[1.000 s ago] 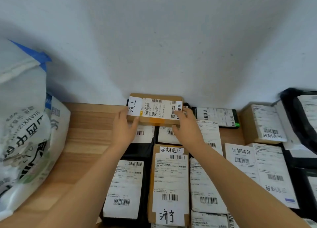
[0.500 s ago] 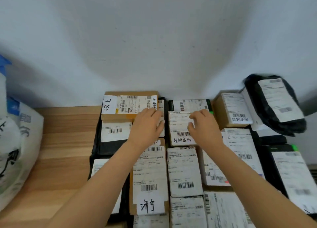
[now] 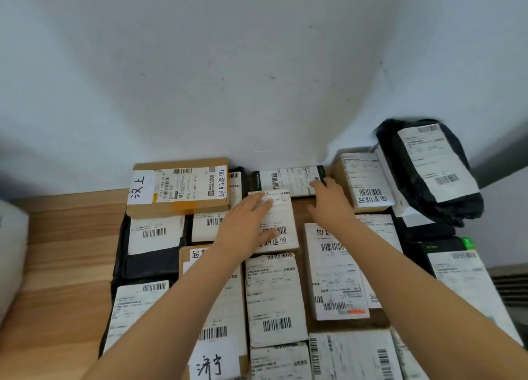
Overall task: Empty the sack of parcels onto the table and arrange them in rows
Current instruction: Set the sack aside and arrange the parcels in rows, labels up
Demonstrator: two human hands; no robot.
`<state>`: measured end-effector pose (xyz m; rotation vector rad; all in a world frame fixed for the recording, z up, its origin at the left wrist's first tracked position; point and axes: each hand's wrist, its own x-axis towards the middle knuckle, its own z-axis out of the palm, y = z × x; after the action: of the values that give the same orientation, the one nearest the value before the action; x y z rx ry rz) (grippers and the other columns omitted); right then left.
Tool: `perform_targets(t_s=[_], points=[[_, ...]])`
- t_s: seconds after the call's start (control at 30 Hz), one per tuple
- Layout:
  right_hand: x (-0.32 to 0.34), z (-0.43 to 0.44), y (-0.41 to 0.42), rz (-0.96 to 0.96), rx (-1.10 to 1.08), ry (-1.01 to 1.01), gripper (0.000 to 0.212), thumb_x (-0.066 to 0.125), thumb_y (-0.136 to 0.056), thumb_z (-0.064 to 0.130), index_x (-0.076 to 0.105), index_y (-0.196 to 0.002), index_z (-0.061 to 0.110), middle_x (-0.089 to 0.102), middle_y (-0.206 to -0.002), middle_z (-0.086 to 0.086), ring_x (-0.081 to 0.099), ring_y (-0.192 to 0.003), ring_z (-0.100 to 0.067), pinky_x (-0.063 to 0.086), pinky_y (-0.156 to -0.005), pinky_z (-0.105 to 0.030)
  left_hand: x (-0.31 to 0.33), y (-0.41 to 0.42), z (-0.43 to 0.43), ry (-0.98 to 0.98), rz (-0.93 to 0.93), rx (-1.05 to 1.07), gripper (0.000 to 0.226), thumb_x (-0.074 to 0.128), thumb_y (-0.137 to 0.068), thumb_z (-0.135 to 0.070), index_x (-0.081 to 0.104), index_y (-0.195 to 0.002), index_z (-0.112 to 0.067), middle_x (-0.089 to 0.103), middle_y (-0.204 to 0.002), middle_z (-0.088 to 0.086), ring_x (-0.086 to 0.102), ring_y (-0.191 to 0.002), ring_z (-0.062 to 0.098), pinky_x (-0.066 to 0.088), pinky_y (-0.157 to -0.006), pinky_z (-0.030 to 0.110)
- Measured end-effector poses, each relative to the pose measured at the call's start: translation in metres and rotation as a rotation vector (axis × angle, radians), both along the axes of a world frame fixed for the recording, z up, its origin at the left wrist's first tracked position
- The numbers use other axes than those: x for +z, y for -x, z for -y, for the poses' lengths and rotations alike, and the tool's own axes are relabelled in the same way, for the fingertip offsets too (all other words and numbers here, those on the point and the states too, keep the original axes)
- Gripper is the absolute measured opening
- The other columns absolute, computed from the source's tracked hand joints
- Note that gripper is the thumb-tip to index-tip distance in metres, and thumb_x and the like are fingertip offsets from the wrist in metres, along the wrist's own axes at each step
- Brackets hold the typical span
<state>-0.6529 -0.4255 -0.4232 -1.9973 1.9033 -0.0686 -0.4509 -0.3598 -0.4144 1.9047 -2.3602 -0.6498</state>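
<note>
Several labelled parcels lie in rows on the wooden table [image 3: 65,259]. My left hand [image 3: 247,225] lies flat with straight fingers on a small white-labelled parcel [image 3: 281,216] in the second row. My right hand [image 3: 331,205] reaches to the back row, its fingers touching the right end of a flat black parcel with a white label [image 3: 285,179]. A brown cardboard box [image 3: 180,188] sits at the back left against the wall. The white sack [image 3: 11,254] shows only as a sliver at the left edge.
A white wall rises right behind the back row. A bulky black bag parcel [image 3: 428,171] leans on boxes at the back right, beside a brown box [image 3: 360,179]. Bare table wood lies left of the parcels.
Both hands left the brown box at the back left and moved right; the left now rests on the small white parcel, the right reaches the flat black one. The view shifted right.
</note>
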Motion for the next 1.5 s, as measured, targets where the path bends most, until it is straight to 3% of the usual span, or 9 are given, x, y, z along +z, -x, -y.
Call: perform_targets(t_s=[0.17, 0.33, 0.5, 0.67, 0.83, 0.97, 1.23, 1.37, 1.5], points=[[-0.014, 0.034, -0.002, -0.045, 0.002, -0.106, 0.061, 0.064, -0.084, 0.018, 0.035, -0.138, 0.018, 0.026, -0.145, -0.018, 0.035, -0.125, -0.035, 0.038, -0.102, -0.043, 0.002, 0.003, 0.002, -0.035, -0.062, 0.063, 0.077, 0.059, -0.087, -0.054, 0.024, -0.151, -0.031, 0.01, -0.16, -0.009, 0.008, -0.147, 0.014, 0.024, -0.115, 0.039], [-0.023, 0.044, 0.005, -0.036, 0.035, -0.093, 0.073, 0.071, -0.078, 0.021, 0.034, -0.14, 0.019, 0.028, -0.143, -0.016, 0.035, -0.125, -0.034, 0.037, -0.104, -0.043, 0.0, 0.002, 0.001, -0.05, -0.099, 0.1, 0.076, 0.062, -0.085, -0.053, 0.027, -0.149, -0.032, 0.011, -0.159, -0.012, 0.01, -0.146, 0.012, 0.027, -0.115, 0.041], [-0.023, 0.049, 0.013, -0.043, 0.14, -0.15, 0.094, 0.075, -0.073, 0.021, 0.021, -0.15, 0.021, 0.015, -0.152, -0.008, 0.05, -0.117, -0.032, 0.048, -0.09, -0.038, 0.001, 0.002, 0.001, -0.059, -0.113, 0.111, 0.075, 0.063, -0.084, -0.052, 0.029, -0.149, -0.033, 0.012, -0.159, -0.013, 0.009, -0.146, 0.012, 0.027, -0.116, 0.041], [-0.018, 0.058, 0.009, -0.129, 0.173, -0.109, 0.086, 0.076, -0.072, 0.019, 0.029, -0.142, 0.01, 0.026, -0.145, -0.014, 0.054, -0.111, -0.034, 0.049, -0.086, -0.039, 0.001, 0.002, 0.001, -0.041, -0.1, 0.098, 0.075, 0.062, -0.085, -0.052, 0.028, -0.149, -0.032, 0.012, -0.159, -0.012, 0.01, -0.146, 0.013, 0.026, -0.115, 0.04], [0.002, 0.068, 0.005, -0.267, 0.227, -0.147, 0.101, 0.085, -0.065, 0.03, 0.027, -0.142, 0.003, 0.023, -0.148, -0.017, 0.052, -0.119, -0.032, 0.051, -0.088, -0.036, 0.0, 0.001, 0.0, -0.024, -0.059, 0.064, 0.075, 0.06, -0.086, -0.054, 0.026, -0.15, -0.032, 0.011, -0.16, -0.011, 0.01, -0.146, 0.014, 0.021, -0.116, 0.04], [0.022, 0.064, 0.005, -0.275, 0.258, -0.037, 0.1, 0.087, -0.057, 0.029, 0.032, -0.137, 0.004, 0.029, -0.143, -0.014, 0.053, -0.11, -0.032, 0.052, -0.077, -0.037, -0.005, -0.002, 0.0, -0.002, -0.058, 0.049, 0.075, 0.057, -0.086, -0.057, 0.026, -0.15, -0.033, 0.011, -0.16, -0.01, 0.011, -0.146, 0.015, 0.02, -0.117, 0.045], [0.071, 0.038, 0.01, -0.258, 0.267, 0.307, 0.072, 0.076, -0.065, 0.006, 0.038, -0.126, 0.005, 0.033, -0.134, -0.015, 0.046, -0.101, -0.031, 0.042, -0.065, -0.032, -0.003, -0.002, -0.002, 0.05, -0.032, 0.024, 0.072, 0.055, -0.089, -0.056, 0.028, -0.149, -0.029, 0.017, -0.159, -0.006, 0.016, -0.145, 0.017, 0.015, -0.117, 0.04], [0.098, 0.008, 0.02, -0.145, 0.176, 0.346, 0.079, 0.079, -0.064, 0.013, 0.036, -0.129, 0.005, 0.032, -0.13, -0.014, 0.047, -0.101, -0.03, 0.042, -0.068, -0.029, 0.016, 0.004, -0.015, 0.317, -0.239, 0.197, 0.061, 0.052, -0.093, -0.048, 0.037, -0.145, -0.021, 0.042, -0.145, 0.0, 0.04, -0.132, 0.017, 0.031, -0.108, 0.033], [0.109, -0.023, 0.012, 0.033, 0.151, 0.319, 0.082, 0.082, -0.063, 0.024, 0.038, -0.129, 0.006, 0.031, -0.128, -0.012, 0.048, -0.099, -0.027, 0.047, -0.069, -0.03, 0.039, -0.005, -0.022, 0.327, -0.558, 0.526, 0.069, 0.052, -0.093, -0.051, 0.027, -0.148, -0.02, 0.033, -0.149, 0.001, 0.034, -0.135, 0.014, 0.033, -0.104, 0.029]])
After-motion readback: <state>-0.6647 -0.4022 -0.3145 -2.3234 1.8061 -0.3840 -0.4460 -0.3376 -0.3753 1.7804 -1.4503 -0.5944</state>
